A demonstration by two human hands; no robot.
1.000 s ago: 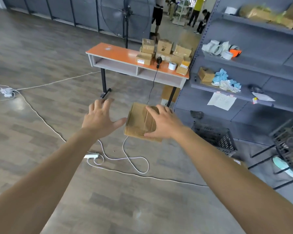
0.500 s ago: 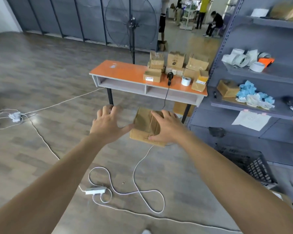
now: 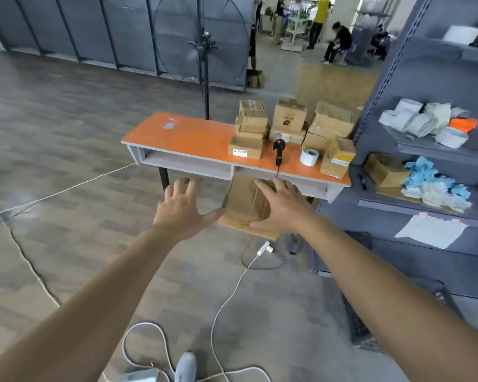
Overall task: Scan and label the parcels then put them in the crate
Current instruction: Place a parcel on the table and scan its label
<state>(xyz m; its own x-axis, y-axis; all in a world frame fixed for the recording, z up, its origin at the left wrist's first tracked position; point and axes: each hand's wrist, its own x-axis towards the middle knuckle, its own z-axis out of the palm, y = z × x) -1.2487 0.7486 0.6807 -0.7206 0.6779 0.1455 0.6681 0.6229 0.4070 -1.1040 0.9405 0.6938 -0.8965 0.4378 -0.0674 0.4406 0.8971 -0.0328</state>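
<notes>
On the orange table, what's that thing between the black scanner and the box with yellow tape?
A white roll of labels sits on the orange table between the black scanner and the box with yellow tape. The head view shows it.

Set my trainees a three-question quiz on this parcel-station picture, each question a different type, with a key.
1. True or false: the right hand grips the parcel.
2. On the orange table, where is the scanner, as pictured? A) left of the label roll B) right of it C) on top of it.
3. Which hand has its fingers spread, gripping nothing?
Key: 1 true; 2 A; 3 the left hand.
</notes>
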